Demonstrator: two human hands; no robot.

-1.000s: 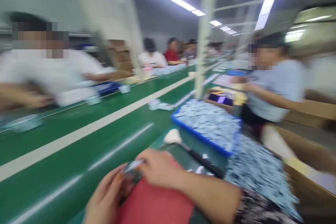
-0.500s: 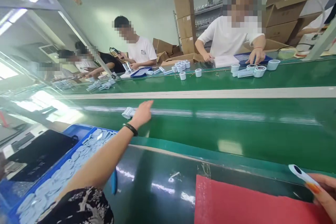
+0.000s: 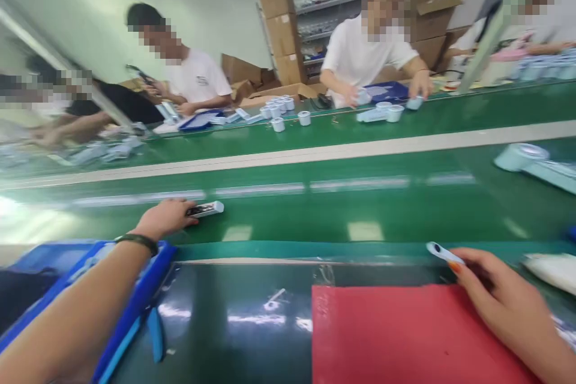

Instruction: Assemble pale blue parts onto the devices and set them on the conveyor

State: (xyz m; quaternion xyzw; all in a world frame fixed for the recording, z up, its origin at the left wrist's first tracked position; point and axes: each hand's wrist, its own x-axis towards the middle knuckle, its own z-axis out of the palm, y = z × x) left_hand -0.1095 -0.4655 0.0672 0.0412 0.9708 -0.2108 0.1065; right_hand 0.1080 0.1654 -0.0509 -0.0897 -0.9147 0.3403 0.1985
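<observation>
My left hand (image 3: 164, 216) reaches over the green belt with its fingers closed on one end of a pale blue plastic housing (image 3: 210, 209). Dark inner parts show along the housing's side. At the right, my right hand (image 3: 504, 303) pinches a slim pale blue cover piece (image 3: 443, 252) with a black oval near its tip. A red mat (image 3: 387, 330) lies beneath and beside that hand. Under my left forearm is a blue bin (image 3: 155, 267) whose contents are mostly hidden by the arm.
Blue-handled pliers (image 3: 155, 333) lie beside the bin, and a small white part (image 3: 272, 301) is on the dark worktop. Another pale blue housing (image 3: 531, 159) rests on the belt (image 3: 315, 216) at right. Across it, co-workers (image 3: 360, 51) handle similar parts.
My left hand has gone from outstretched fingers beside a housing to gripping one. The view has swung right, bringing my right hand further in and another housing into sight.
</observation>
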